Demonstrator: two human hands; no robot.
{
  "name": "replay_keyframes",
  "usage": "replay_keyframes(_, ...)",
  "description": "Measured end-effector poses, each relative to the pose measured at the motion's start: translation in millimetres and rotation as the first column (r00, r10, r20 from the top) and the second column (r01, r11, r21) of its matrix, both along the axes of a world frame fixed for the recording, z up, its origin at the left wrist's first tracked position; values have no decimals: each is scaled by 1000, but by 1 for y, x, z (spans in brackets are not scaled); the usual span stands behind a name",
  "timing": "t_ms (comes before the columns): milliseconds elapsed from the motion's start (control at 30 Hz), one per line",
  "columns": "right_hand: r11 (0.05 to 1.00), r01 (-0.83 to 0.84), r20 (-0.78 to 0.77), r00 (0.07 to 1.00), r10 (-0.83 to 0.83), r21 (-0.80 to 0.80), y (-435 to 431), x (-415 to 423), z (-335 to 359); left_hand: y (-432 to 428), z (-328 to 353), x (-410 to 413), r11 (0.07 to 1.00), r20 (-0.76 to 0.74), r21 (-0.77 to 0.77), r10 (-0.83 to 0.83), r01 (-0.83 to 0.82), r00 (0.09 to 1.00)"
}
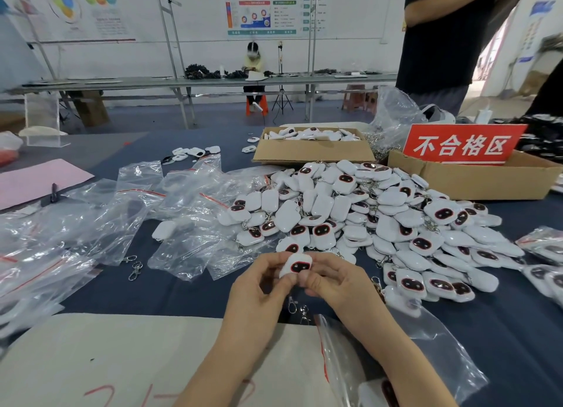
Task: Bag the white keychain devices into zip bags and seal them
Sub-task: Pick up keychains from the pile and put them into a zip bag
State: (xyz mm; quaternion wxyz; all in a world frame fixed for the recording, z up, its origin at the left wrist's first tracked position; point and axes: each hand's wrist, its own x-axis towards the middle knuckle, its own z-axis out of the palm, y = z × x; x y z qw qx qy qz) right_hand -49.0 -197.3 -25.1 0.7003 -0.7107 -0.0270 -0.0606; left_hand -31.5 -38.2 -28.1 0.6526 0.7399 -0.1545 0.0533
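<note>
Near edge of the desk (182, 294), centre: one white keychain device (300, 265), held up over the dark blue cloth.
- Shell: white, rounded-rectangular, glossy.
- Face: black oval panel with a red rim and two small red marks, turned toward the camera.
- Left hand (259, 288) and right hand (329, 281): each grip is clamped on the device, with fingertips pinching its sides and lower edge.
- Two metal clasps (297, 307) sit just below the hands. Whether either is attached to the held device cannot be told.

Middle to right of the desk: heap of devices (380, 221) of the same kind, some face up, some face down.

Left half: empty zip bags (182, 199), clear with red seal lines, overlapping.

Near right corner: filled zip bag (411, 345) beside the right forearm, with one device inside.
</note>
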Motion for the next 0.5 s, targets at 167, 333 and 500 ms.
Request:
replay_keyframes(167,993,-9,40,999,5,120,1,-3,2,0,-1,-2,970,319,212,44,-116,947)
replay_keyframes(333,977,-57,32,998,51,203,0,-4,2,1,-2,-3,972,359,185,68,-143,931)
replay_keyframes(500,980,-65,30,998,60,189,0,-4,0,2,0,-3,973,351,189,63,-137,934)
